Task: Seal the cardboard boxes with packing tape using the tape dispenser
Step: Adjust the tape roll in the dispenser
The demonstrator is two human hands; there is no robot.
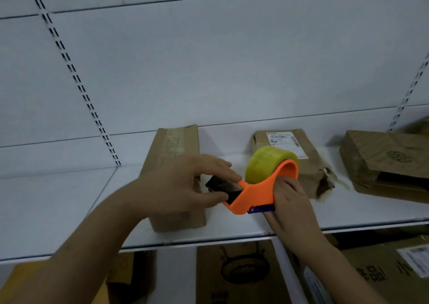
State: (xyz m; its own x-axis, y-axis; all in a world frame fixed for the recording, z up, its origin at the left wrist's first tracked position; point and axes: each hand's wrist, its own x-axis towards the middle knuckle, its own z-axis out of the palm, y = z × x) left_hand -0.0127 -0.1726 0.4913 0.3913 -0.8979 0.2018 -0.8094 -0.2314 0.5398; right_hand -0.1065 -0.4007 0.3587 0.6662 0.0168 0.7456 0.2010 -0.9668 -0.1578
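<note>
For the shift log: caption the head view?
Both hands ready the orange tape dispenser above a shelved cardboard box.

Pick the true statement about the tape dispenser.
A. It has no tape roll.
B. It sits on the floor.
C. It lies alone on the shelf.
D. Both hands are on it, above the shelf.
D: the right hand grips the orange tape dispenser at its rear, and the left hand pinches its black front end.

The left hand (pixel 185 182) hides the near top of the tall box (pixel 173 187). The right hand (pixel 290 201) covers the tape dispenser (pixel 257 192) handle, so its fingers don't show. The label (pixel 286 144) on the torn box (pixel 299 162) is too small to read. 1 box (pixel 390 166) is cut off at the right edge. Boxes under the shelf (pixel 58 201) are blurry, cut off at the bottom.
</note>
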